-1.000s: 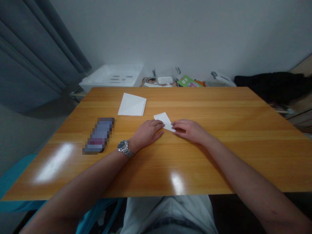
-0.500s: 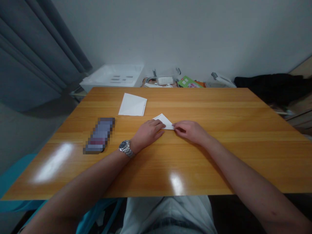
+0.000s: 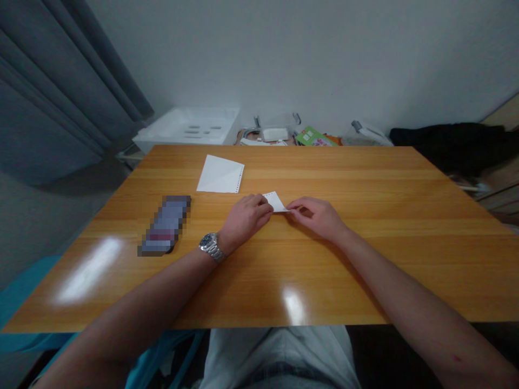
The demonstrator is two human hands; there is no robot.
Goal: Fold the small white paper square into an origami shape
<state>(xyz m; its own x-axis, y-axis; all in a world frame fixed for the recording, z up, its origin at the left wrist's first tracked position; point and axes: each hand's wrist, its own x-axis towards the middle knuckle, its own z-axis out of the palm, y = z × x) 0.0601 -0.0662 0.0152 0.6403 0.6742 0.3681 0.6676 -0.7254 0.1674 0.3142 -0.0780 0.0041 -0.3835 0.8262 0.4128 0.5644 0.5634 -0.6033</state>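
"Since half a second back, the folded paper (image 3: pixel 276 202) has shifted under the hands: its peak sits farther right and less of it shows. The left hand (image 3: pixel 248 213) has moved slightly too, its fingers now more bunched."

"And where does the paper lie from where you're watching?"

"Near the middle of the glossy wooden table (image 3: pixel 365 178), between the two hands. I see a white wedge with punched holes along its upper edge; the left portion is hidden from me."

"Tell me about the grip."

"On the right hand (image 3: pixel 318 217), I have thumb and index fingertip nearly together at the paper's right tip, pinching it, the other fingers loosely curved. The left covers the paper's left side, fingers curled down and the thumb close beside them; I can't tell whether it pinches or only presses."

"Anything else on the tabletop?"

"One loose perforated sheet (image 3: pixel 220 174) lies flat beyond the left hand, holes along its right edge. Nearer the left wrist, which wears a metal-band watch (image 3: pixel 211 246), I get a smartphone (image 3: pixel 166 224), pixelated. Both match the earlier view."
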